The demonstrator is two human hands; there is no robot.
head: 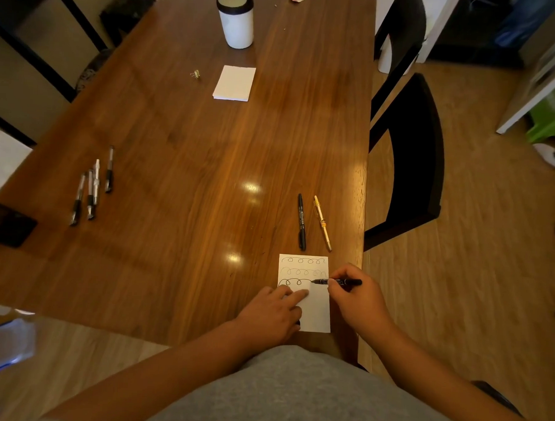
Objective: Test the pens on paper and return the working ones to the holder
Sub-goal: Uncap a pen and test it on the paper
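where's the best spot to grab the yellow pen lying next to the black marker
Pinch the yellow pen at mid-barrel, near its orange band, coming down from above and from its right side. It lies flat on the table, and the black marker lies close along its left, so the right side leaves more room for a finger.

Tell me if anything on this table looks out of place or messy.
Nothing spilled or broken. The only stray item is a small clip lying alone on the table, left of the blank paper stack.
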